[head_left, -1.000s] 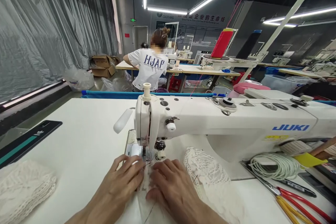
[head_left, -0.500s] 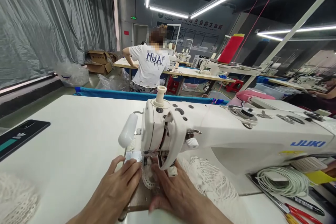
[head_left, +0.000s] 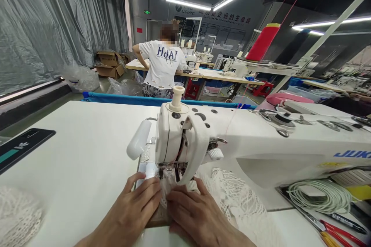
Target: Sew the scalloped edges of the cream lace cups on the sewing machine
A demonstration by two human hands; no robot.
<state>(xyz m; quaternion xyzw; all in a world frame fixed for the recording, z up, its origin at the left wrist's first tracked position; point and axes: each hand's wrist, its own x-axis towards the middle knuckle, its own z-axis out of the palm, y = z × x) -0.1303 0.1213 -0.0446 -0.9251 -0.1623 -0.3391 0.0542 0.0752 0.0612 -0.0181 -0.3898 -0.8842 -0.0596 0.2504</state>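
A broad white table [head_left: 87, 150] filled the lower left and centre of the frame, smooth and matte. Across the right half stretched a white sewing machine [head_left: 261, 142], glossy, its rounded head near the centre and its long arm running to the right edge, blocking the view of whatever lay behind it. In the upper centre, well apart, a person in a white printed shirt [head_left: 164, 65] sat with back turned at another bench. Grey plastic sheeting [head_left: 52, 19] hung in folds over the upper left. A red thread cone [head_left: 263, 42] stood tall in the upper right. A coil of pale cord [head_left: 319, 197] lay at lower right, with red-handled scissors [head_left: 336, 229] just beside it at the corner. A dark phone [head_left: 20, 150] lay flat at the left edge, and a heap of white lace [head_left: 16, 216] sat in the lower left corner.

The left hand [head_left: 133, 208] rested flat at bottom centre, fingers [head_left: 149, 189] extended and loosely spread, pressing down on the lace trim [head_left: 232, 200] just before the presser foot. The right hand [head_left: 197, 216] lay beside it, fingers nearly straight and close together, also pressing the trim; neither hand clenched anything. The trim, openwork and scalloped, ran from under the needle at centre and bunched toward the lower right, touching both hands
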